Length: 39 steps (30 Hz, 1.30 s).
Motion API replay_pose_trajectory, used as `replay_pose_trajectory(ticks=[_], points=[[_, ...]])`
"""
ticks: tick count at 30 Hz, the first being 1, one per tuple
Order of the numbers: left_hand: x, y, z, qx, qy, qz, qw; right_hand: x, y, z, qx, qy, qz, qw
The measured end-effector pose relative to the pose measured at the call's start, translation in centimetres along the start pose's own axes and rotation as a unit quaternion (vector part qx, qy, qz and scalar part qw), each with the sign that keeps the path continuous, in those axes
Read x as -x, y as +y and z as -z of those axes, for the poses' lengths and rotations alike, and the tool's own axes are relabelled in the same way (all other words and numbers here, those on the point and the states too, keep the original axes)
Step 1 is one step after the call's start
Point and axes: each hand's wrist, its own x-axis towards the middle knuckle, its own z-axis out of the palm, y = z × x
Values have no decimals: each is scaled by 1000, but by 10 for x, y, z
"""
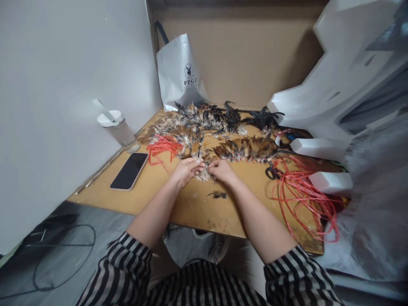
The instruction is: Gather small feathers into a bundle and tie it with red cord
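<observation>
Both hands meet near the middle of the wooden table (197, 208). My left hand (187, 171) is closed, its fingertips pinching a small bunch of brown and pale feathers (204, 174). From the other side, my right hand (221, 171) pinches at the same bunch with thumb and forefinger. Just beyond lie a row of brown feather bunches (245, 148) and a longer heap of mottled brown and black feathers (197, 117). Closer to me rests a small dark loose feather (218, 195). Left of my left hand is a bundle of red plastic strips (164, 146).
A phone (130, 171) and a lidded cup (117, 129) are on the left. At the back stands a silver bag (178, 70). On the right, black-handled scissors (273, 171) lie by tangled red strips (306, 195), beside white foam pieces (331, 182).
</observation>
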Motion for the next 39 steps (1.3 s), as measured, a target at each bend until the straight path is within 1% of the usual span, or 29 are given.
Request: replay_pose_trajectory(ticks=[3, 5, 7, 11, 14, 17, 19, 23, 25, 28, 33, 39], points=[[-1, 0, 1, 7, 2, 1, 1000, 1, -3, 7, -117, -26, -50, 992], [-2, 0, 2, 11, 3, 1, 1000, 2, -6, 10, -185, -27, -56, 981], [-2, 0, 2, 15, 1, 3, 1000, 3, -8, 11, -228, -24, -52, 972], [-2, 1, 2, 16, -1, -1, 1000, 3, -8, 9, -232, -22, -53, 971], [-2, 2, 3, 11, 13, -30, 999, 3, -8, 6, -244, -17, -49, 968], [-3, 2, 4, 5, 32, -53, 998, 2, -9, 7, -298, -16, -49, 953], [-3, 2, 4, 1, 36, -57, 998, 2, -9, 9, -338, -27, -53, 939], [-1, 2, 2, -4, 23, -56, 998, 3, -11, 12, -392, -56, -70, 915], [0, 1, 1, -4, 13, -50, 999, 3, -12, 11, -401, -62, -63, 912], [1, 0, 0, -6, -5, -34, 999, 4, -13, 7, -395, -56, -40, 916], [1, -2, -1, -19, -19, -17, 999, 5, -15, 1, -328, 11, 11, 944], [-1, -5, 0, -12, -13, -16, 1000, 4, -15, -6, -254, 61, 75, 962]])
